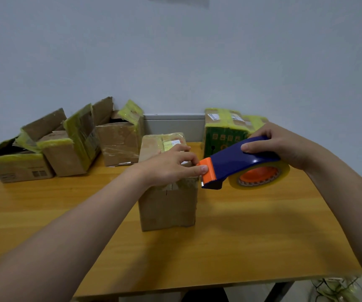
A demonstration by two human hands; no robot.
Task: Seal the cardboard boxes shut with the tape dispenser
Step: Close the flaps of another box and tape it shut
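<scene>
A tall brown cardboard box (168,205) stands in the middle of the wooden table (252,232). A blue tape dispenser (239,161) with an orange front end and a roll of clear yellowish tape (260,176) hovers at the box's top right edge. My right hand (282,144) grips the dispenser's blue body from above. My left hand (175,165) rests on the box top, and its thumb and fingers pinch at the dispenser's orange tip. The box's top flaps are mostly hidden under that hand.
Three open cardboard boxes (71,144) with yellow tape remnants stand along the back left of the table. A green printed box (223,136) taped in yellow stands at the back right by the wall. Cables lie on the floor (337,288) at the lower right.
</scene>
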